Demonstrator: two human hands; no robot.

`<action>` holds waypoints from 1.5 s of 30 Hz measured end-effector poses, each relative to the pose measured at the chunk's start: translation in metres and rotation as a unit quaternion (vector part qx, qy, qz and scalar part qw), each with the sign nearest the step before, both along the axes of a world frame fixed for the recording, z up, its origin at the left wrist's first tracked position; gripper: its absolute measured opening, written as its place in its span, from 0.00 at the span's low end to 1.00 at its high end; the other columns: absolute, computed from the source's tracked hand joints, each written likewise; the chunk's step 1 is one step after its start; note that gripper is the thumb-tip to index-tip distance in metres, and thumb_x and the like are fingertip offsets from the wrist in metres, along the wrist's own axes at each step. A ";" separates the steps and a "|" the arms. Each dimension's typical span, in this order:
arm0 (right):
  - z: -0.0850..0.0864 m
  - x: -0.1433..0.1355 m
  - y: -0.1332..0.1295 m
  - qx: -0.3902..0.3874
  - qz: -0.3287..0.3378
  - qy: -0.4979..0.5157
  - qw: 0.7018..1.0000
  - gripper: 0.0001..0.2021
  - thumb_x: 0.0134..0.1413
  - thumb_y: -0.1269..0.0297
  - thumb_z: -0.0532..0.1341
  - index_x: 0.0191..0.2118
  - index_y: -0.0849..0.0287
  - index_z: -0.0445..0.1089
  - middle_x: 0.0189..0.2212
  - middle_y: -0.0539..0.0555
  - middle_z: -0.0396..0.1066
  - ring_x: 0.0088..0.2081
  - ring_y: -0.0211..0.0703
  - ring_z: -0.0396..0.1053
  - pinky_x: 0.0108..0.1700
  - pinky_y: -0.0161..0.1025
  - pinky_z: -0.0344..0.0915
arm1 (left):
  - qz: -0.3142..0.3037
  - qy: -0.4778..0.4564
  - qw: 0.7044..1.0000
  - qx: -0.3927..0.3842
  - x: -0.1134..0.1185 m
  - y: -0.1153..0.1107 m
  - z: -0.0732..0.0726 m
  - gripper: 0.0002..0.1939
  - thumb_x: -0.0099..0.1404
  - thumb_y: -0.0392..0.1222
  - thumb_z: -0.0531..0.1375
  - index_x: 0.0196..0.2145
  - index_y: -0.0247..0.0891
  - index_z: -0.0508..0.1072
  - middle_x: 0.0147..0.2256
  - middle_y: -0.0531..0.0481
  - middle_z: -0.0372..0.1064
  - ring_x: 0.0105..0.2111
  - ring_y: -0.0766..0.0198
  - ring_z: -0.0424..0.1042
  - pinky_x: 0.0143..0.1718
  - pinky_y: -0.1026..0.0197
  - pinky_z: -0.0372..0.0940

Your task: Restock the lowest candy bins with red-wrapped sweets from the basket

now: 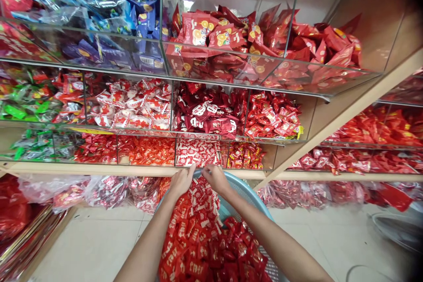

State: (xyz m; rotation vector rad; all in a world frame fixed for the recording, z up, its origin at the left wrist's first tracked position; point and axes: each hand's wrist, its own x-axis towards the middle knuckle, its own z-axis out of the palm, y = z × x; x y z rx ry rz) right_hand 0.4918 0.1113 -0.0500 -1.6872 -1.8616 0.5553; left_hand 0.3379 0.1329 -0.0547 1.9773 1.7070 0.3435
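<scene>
Left hand [181, 181], right hand [216, 178]: fingers bent, close together at far rim of basket; whether grasping anything, cannot tell. Blue basket [261, 205]: near centre, holding red-wrapped sweets [194, 238], heaped. Clear-fronted shelves [132, 170]: beyond, wrapped sweets in compartments.

candies [194, 242] in basket [235, 208] | basket before shelves [142, 170] | bags [109, 191] beneath shelves, left and right
</scene>
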 end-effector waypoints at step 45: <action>0.012 0.033 0.086 -0.030 0.077 -0.162 0.983 0.10 0.53 0.64 0.56 0.40 0.59 0.68 0.39 0.56 0.69 0.40 0.43 0.66 0.40 0.35 0.60 | -0.010 -0.005 1.000 0.009 -0.002 0.002 -0.006 0.39 0.60 0.63 0.30 0.22 0.37 0.71 0.29 0.40 0.72 0.32 0.54 0.71 0.33 0.58 0.59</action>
